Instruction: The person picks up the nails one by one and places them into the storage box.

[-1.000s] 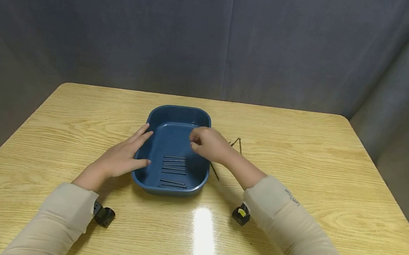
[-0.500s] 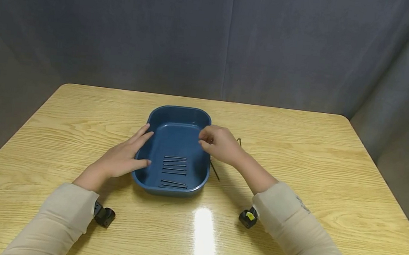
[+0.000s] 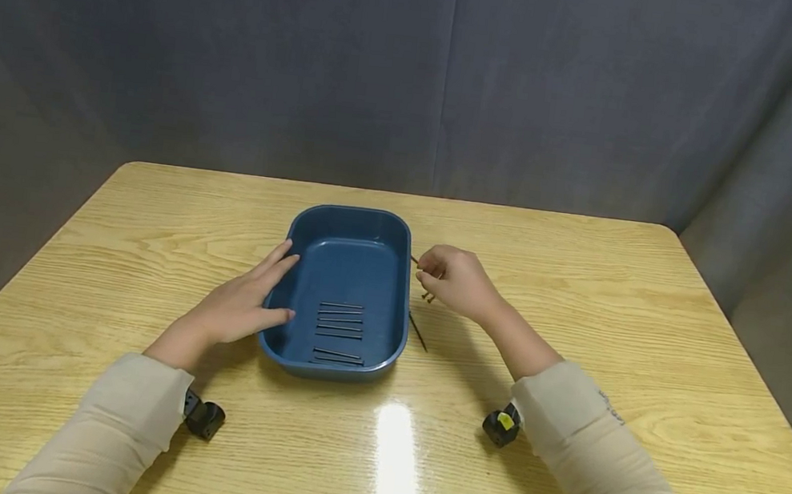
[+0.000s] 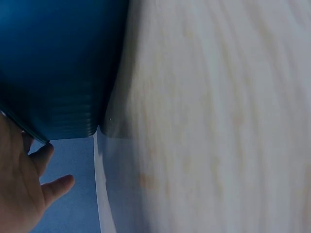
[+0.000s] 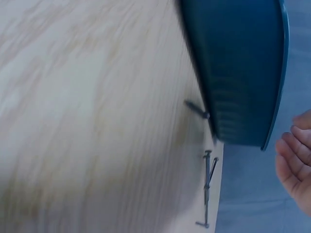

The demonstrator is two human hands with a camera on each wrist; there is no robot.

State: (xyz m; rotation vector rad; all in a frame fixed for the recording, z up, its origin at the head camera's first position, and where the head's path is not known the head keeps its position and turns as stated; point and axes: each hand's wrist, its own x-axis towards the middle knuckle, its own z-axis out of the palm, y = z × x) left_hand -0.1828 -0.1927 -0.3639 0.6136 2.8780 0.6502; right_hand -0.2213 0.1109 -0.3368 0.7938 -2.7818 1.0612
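Observation:
A deep blue tray [image 3: 328, 371] stands on the wooden table, with several long dark nails [image 3: 340, 329] lying crosswise in its near half. My left hand [image 3: 234, 302] rests against the tray's left rim, fingers spread and nearly straight. Just outside the right rim is my right hand [image 3: 463, 285], fingers loosely curved and nothing visible in them in the right wrist view. More nails lie on the table along the tray's right side: one slanted nail [image 3: 418, 331] near the wall, and a small group of nails [image 5: 207, 179] below my right hand, partly hidden by it in the head view.
The wooden table [image 3: 613, 318] carries the tray near its middle. A grey curtain [image 3: 413, 80] hangs behind its far edge. Black wrist cameras [image 3: 204, 420] hang under both sleeves, close above the tabletop.
My right hand has moved right, from over the inside of the tray across its rim to above the nails on the table. My left hand has stayed at the left rim.

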